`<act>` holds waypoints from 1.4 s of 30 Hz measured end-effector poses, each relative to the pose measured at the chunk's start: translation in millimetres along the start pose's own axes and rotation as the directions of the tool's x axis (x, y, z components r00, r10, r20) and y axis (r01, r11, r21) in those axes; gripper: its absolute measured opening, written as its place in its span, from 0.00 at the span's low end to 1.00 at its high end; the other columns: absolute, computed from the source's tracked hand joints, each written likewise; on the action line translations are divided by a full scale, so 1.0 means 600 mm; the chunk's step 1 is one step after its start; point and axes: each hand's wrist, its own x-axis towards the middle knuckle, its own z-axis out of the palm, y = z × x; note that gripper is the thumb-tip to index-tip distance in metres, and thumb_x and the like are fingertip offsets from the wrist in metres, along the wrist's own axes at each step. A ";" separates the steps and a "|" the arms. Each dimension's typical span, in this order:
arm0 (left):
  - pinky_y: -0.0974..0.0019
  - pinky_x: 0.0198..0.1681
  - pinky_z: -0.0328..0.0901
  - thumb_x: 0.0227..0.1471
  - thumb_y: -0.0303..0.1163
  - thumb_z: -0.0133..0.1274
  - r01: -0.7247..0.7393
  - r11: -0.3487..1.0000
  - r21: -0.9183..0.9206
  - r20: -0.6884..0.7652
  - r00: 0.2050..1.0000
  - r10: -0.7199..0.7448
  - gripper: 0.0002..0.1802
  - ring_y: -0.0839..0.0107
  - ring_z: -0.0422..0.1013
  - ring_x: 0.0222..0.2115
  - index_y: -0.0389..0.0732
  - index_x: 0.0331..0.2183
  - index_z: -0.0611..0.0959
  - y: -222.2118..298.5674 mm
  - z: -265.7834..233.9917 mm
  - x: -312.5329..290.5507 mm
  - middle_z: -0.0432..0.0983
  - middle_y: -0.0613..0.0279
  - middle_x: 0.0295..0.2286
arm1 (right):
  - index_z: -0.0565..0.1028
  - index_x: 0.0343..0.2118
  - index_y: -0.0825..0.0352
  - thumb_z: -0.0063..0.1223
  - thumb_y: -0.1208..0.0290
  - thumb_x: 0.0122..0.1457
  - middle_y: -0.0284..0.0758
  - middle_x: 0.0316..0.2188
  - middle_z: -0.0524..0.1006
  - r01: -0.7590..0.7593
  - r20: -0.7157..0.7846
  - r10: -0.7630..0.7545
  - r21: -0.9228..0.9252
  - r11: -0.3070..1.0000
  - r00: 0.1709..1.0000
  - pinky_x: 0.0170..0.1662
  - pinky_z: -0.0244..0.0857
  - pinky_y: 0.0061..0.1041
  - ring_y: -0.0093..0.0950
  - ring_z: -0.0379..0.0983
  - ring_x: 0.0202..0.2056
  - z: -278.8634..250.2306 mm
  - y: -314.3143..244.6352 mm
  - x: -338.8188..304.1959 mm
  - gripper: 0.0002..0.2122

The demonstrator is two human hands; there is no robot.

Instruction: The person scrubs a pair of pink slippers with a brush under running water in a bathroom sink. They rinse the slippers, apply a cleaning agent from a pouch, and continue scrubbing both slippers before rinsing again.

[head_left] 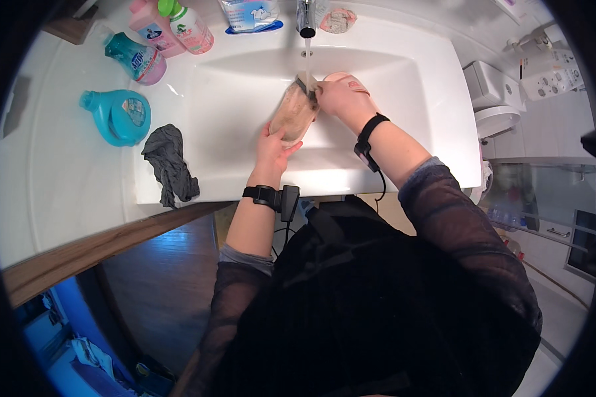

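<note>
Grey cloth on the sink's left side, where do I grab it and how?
Probably pinch the middle folds of the grey cloth from above, coming from its right: it looks soft and crumpled, nothing lies on top, and the left hand is on that side.

The white sink (451, 132) carries four bottles (130, 114) along its left side, a blue-and-white packet (250, 16) at the back, a crumpled dark cloth (169, 164) at the front-left corner, a pink slipper (355, 84) inside.
</note>
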 end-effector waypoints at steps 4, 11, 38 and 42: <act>0.42 0.45 0.72 0.60 0.22 0.41 -0.032 0.997 0.068 -0.004 0.999 0.032 0.27 0.48 0.66 0.51 0.44 0.60 0.59 -0.005 -0.002 0.004 0.61 0.51 0.55 | 0.77 0.42 0.64 0.43 0.62 0.61 0.46 0.35 0.80 0.180 -0.009 -0.180 0.015 0.984 0.984 0.46 0.70 0.42 0.43 0.77 0.39 0.030 -0.021 -0.044 0.14; 0.42 0.39 0.74 0.58 0.22 0.42 -0.103 0.970 0.219 -0.004 0.994 0.107 0.27 0.51 0.67 0.49 0.46 0.59 0.61 -0.020 -0.009 0.011 0.63 0.53 0.54 | 0.77 0.48 0.56 0.38 0.57 0.61 0.47 0.40 0.79 -0.041 -0.025 0.040 -0.057 0.997 0.999 0.48 0.69 0.39 0.43 0.76 0.43 -0.011 0.009 0.007 0.18; 0.51 0.46 0.72 0.65 0.32 0.39 -0.128 0.965 -0.229 -0.122 0.987 0.102 0.20 0.51 0.67 0.49 0.41 0.57 0.61 -0.013 -0.023 0.024 0.62 0.51 0.53 | 0.79 0.43 0.56 0.38 0.59 0.63 0.42 0.33 0.81 0.097 -0.208 -0.111 -0.074 0.992 0.972 0.43 0.69 0.42 0.42 0.78 0.35 -0.013 0.049 -0.070 0.16; 0.49 0.45 0.73 0.64 0.32 0.42 -0.112 0.941 -0.318 -0.126 0.989 0.075 0.22 0.51 0.67 0.48 0.42 0.57 0.61 -0.016 -0.030 0.029 0.60 0.52 0.54 | 0.79 0.41 0.58 0.38 0.60 0.63 0.41 0.31 0.81 0.057 -0.204 -0.048 0.037 0.998 0.978 0.40 0.69 0.42 0.41 0.78 0.33 -0.023 0.038 -0.061 0.16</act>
